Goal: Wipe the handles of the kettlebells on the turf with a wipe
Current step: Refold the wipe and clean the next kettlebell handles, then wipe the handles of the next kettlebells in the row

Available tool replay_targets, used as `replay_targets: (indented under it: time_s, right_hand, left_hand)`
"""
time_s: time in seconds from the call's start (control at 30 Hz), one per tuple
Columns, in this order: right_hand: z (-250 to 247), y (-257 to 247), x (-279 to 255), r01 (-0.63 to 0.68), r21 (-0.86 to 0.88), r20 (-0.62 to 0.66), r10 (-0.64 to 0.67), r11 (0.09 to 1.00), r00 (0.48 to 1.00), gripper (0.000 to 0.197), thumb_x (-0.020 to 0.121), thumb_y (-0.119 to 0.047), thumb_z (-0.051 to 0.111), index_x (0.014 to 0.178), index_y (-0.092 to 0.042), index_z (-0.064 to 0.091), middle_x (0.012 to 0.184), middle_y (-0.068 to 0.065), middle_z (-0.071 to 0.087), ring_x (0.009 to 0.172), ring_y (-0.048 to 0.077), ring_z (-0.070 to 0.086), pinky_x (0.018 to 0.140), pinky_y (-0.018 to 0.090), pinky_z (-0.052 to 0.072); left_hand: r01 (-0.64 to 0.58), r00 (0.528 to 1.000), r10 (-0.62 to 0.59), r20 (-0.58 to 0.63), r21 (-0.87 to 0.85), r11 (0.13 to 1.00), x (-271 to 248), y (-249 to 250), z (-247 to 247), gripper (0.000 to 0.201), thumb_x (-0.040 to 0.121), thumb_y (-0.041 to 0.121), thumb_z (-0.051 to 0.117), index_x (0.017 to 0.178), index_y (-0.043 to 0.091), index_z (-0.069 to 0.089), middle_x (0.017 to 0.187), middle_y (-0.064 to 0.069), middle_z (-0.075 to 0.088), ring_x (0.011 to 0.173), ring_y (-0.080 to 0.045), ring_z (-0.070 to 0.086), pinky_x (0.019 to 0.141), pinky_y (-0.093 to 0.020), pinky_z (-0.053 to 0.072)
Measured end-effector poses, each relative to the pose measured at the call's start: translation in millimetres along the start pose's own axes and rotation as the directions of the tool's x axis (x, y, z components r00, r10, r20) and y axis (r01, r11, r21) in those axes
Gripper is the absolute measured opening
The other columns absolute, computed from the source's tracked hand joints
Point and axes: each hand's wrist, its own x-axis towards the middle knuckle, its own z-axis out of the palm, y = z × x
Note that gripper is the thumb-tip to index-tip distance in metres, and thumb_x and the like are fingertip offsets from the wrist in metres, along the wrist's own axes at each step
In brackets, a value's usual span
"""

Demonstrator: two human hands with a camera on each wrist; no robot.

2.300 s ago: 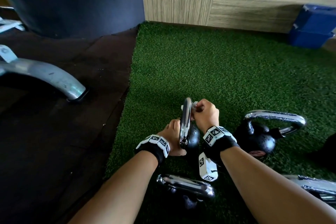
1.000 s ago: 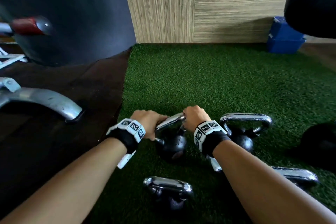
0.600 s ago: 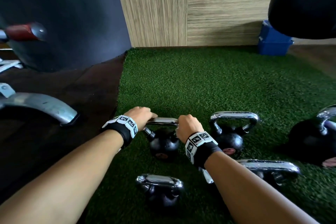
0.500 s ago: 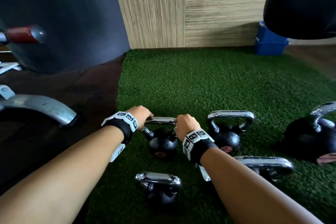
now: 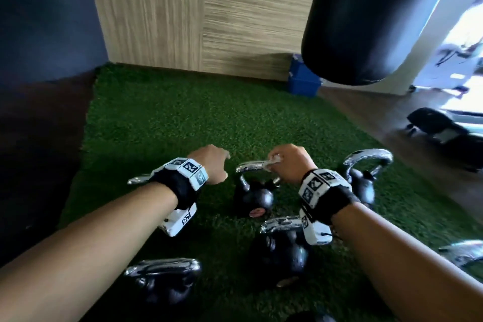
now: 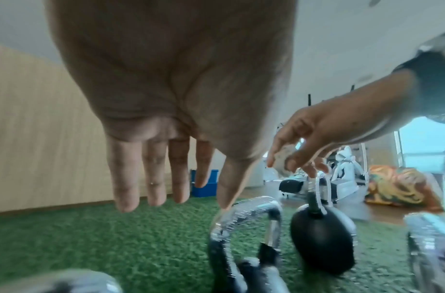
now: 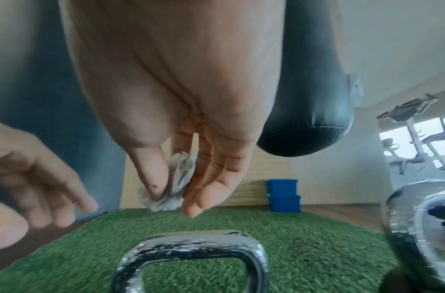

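Observation:
Several black kettlebells with chrome handles stand on the green turf (image 5: 162,117). Above the handle (image 5: 254,166) of the middle kettlebell (image 5: 253,198) hover both hands. My left hand (image 5: 218,165) hangs just left of it, its fingers (image 6: 153,178) straight and holding nothing. My right hand (image 5: 281,162) is over the handle's right end and pinches a crumpled white wipe (image 7: 174,184) between thumb and fingers. In the right wrist view the chrome handle (image 7: 191,247) lies below the wipe, clear of it.
Other kettlebells stand to the right (image 5: 366,175), nearer me (image 5: 282,243) and at lower left (image 5: 162,277). A black punching bag (image 5: 366,21) hangs at upper right, blue boxes (image 5: 303,81) sit by the wooden wall, and dark flooring borders the turf on the left.
My left hand has let go of the middle kettlebell's handle and opened. My right hand has lifted off the handle with the wipe. The head view has swung right.

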Motion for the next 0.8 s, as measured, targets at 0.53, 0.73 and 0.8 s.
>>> replay_targets:
  time_s: [0.53,0.73,0.8]
  right_hand:
    - [-47,13,-53,-0.029,-0.207,-0.163,-0.005,0.978,0.987,0.042,0.077,-0.037,0.081,0.104,-0.022,0.053,0.081,0.002,0.067,0.074,0.026,0.065,0.068,0.034,0.051]
    - [-64,6,-48,-0.014,-0.219,-0.163,-0.022,0.976,0.986,0.03,0.076,-0.029,0.083,0.099,-0.021,0.067,0.079,-0.002,0.069,0.079,0.02,0.066,0.064,0.022,0.042]
    - [-66,6,-46,0.024,-0.236,-0.118,-0.053,0.971,0.992,0.028,0.077,-0.032,0.084,0.099,-0.023,0.07,0.081,-0.003,0.071,0.077,0.015,0.065,0.061,0.014,0.039]
  left_hand:
    - [0.255,0.96,-0.279,0.009,-0.435,0.864,39,55,89,0.062,0.085,0.028,0.075,0.131,0.002,0.042,0.134,-0.015,0.059,0.127,-0.031,0.06,0.098,-0.034,0.05]
    - [0.269,0.963,-0.247,0.111,-0.477,0.837,47,38,100,0.049,0.094,0.044,0.054,0.125,0.009,0.068,0.133,-0.011,0.067,0.125,-0.031,0.062,0.099,-0.036,0.052]
    - [0.283,0.959,-0.256,0.12,-0.42,0.863,50,34,105,0.046,0.092,0.047,0.056,0.117,0.012,0.072,0.127,-0.01,0.07,0.121,-0.031,0.065,0.099,-0.037,0.054]
